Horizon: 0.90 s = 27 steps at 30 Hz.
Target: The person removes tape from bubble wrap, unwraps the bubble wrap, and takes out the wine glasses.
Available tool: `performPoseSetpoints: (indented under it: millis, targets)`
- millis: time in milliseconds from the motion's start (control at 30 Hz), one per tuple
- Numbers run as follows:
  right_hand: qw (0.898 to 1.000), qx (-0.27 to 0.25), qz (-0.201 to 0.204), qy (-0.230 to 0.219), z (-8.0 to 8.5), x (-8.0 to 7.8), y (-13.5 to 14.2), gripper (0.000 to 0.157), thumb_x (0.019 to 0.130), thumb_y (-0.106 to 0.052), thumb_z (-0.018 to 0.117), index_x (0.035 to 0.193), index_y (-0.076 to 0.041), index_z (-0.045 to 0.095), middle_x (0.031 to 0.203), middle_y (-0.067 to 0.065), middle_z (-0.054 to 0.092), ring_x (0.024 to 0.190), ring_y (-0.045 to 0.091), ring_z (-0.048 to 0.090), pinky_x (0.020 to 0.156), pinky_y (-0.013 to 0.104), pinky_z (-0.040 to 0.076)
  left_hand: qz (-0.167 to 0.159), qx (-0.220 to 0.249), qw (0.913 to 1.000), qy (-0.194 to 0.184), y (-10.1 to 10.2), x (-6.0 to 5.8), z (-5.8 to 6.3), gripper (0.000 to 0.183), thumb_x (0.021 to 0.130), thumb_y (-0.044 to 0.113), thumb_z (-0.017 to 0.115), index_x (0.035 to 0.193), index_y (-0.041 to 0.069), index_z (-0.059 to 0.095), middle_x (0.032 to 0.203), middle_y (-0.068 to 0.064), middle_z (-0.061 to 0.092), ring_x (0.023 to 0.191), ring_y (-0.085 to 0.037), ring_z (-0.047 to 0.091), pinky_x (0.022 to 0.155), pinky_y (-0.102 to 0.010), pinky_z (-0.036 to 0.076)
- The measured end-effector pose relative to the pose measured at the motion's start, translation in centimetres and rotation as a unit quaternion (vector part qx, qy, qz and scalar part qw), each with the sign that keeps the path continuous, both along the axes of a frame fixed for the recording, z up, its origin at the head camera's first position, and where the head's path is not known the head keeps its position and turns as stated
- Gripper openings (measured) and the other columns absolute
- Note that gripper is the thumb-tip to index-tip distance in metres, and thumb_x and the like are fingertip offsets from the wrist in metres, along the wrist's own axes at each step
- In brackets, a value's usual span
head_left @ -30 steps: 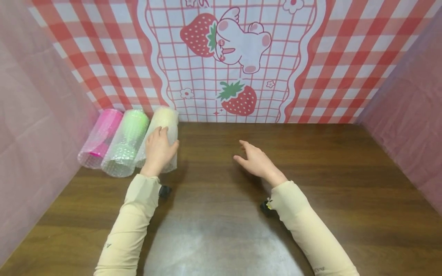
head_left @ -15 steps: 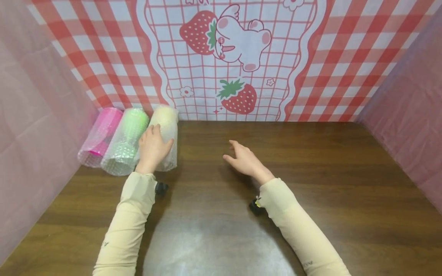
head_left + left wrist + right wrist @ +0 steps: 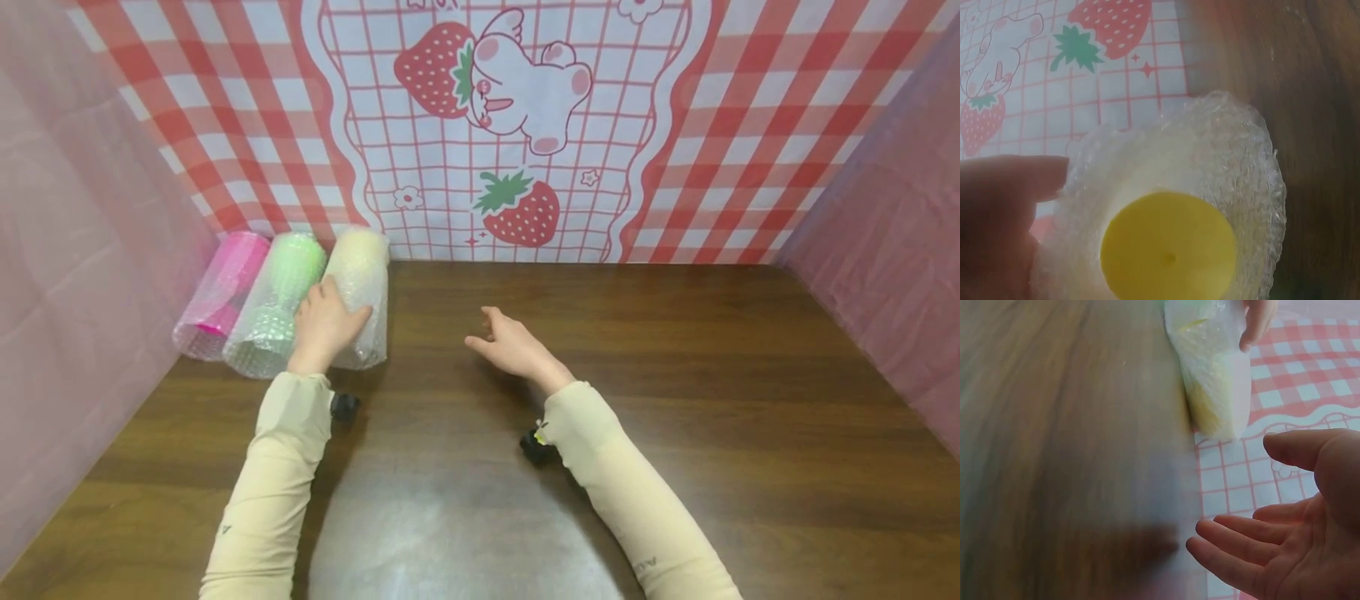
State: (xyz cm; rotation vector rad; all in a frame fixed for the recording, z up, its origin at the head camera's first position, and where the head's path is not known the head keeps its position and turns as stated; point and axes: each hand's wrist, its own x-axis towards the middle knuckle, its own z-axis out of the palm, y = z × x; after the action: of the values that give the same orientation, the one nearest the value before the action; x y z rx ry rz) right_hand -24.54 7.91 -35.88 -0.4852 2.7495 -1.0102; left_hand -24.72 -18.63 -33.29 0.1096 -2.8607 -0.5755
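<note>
Head view: your right hand (image 3: 512, 344), fingers apart, is drifting left towards the wrapped yellow roll (image 3: 362, 260) your left hand (image 3: 325, 325) is overlapping, its grip unclear.

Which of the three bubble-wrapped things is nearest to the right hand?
The pale yellow one, the rightmost; the green one and the pink one are farther left.

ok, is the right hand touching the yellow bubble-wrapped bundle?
Apart. The head view shows it: a strip of table lies between the right hand and the yellow bundle.
</note>
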Motion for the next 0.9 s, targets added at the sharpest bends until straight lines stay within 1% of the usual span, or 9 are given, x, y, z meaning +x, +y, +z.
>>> performPoseSetpoints:
  millis: [133, 300, 367, 600, 767, 900]
  targets:
    - [1.000, -0.002, -0.002, -0.005, 0.2, 0.0, -0.8, 0.067, 0.090, -0.036, 0.051, 0.140, -0.002, 0.025, 0.133, 0.019, 0.046, 0.121, 0.028, 0.047, 0.101, 0.041, 0.038, 0.009, 0.004, 0.9996, -0.027, -0.3, 0.0, 0.0, 0.083, 0.083, 0.042, 0.054, 0.135, -0.013, 0.021, 0.123, -0.039, 0.037, 0.109, -0.053, 0.040, 0.093, -0.059, 0.034]
    - [1.000, -0.004, 0.002, 0.000, 0.2, 0.1, -1.7, 0.066, 0.090, -0.035, 0.052, 0.140, -0.001, 0.025, 0.133, 0.019, 0.046, 0.121, 0.029, 0.047, 0.102, 0.040, 0.037, 0.015, 0.020, 0.9975, -0.066, -0.3, 0.1, 0.1, 0.089, 0.083, 0.047, 0.053, 0.139, -0.010, 0.014, 0.128, -0.037, 0.032, 0.113, -0.054, 0.037, 0.091, -0.062, 0.034]
    - [1.000, -0.006, 0.005, 0.000, 0.2, 0.1, -2.0, 0.066, 0.090, -0.035, 0.052, 0.140, -0.001, 0.025, 0.133, 0.019, 0.047, 0.121, 0.028, 0.047, 0.102, 0.040, 0.036, 0.018, 0.023, 0.9968, -0.074, -0.2, 0.1, 0.1, 0.091, 0.082, 0.048, 0.053, 0.139, -0.009, 0.012, 0.129, -0.037, 0.031, 0.114, -0.054, 0.036, 0.091, -0.063, 0.034]
    - [0.999, -0.045, 0.000, -0.019, 0.3, 0.4, -3.2, 0.064, 0.090, -0.038, 0.051, 0.140, -0.005, 0.028, 0.132, 0.014, 0.049, 0.119, 0.026, 0.049, 0.101, 0.038, 0.037, 0.007, 0.030, 0.9964, -0.079, -0.3, 0.2, 0.0, 0.094, 0.082, 0.051, 0.053, 0.139, -0.010, 0.010, 0.127, -0.039, 0.031, 0.106, -0.057, 0.041, 0.090, -0.061, 0.037]
    - [0.998, -0.061, -0.004, -0.019, 0.1, 0.4, -4.0, 0.063, 0.089, -0.038, 0.051, 0.139, -0.007, 0.030, 0.131, 0.012, 0.051, 0.119, 0.025, 0.049, 0.102, 0.037, 0.036, 0.002, 0.025, 0.9956, -0.090, -0.2, 0.1, -0.2, 0.095, 0.082, 0.053, 0.051, 0.140, -0.009, 0.007, 0.130, -0.039, 0.028, 0.107, -0.058, 0.041, 0.089, -0.062, 0.037]
    - [0.998, -0.066, -0.006, -0.021, 0.0, 0.5, -4.5, 0.062, 0.089, -0.037, 0.052, 0.139, -0.006, 0.030, 0.131, 0.013, 0.051, 0.120, 0.026, 0.048, 0.103, 0.038, 0.035, 0.000, 0.011, 0.9960, -0.089, 0.0, 0.0, -0.4, 0.095, 0.083, 0.053, 0.050, 0.141, -0.008, 0.006, 0.133, -0.038, 0.028, 0.109, -0.056, 0.040, 0.088, -0.063, 0.037]
